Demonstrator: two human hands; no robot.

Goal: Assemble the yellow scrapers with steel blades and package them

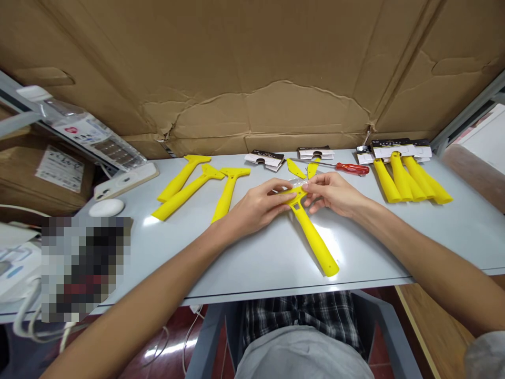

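Observation:
A yellow scraper (315, 239) lies on the grey table, its handle pointing toward me and its wide head away. My left hand (260, 205) grips the left side of the head with thumb and fingers. At the head's right corner, my right hand (331, 192) pinches with thumb and forefinger, the other fingers curled. A thin shiny strip (299, 182), apparently a blade, shows along the head's far edge between the fingertips. Just beyond lie two small yellow plates, the left plate (295, 168) and the right plate (313, 167), close to my right fingertips.
Several yellow scraper handles (185, 197) lie at left. Carded yellow scrapers (410, 181) lie at right. A red screwdriver (352, 168) and folded cards (265, 159) are behind my hands. A white mouse (106, 207), power strip (126, 180) and plastic bottle (84, 129) stand left; cardboard (256, 63) walls the back.

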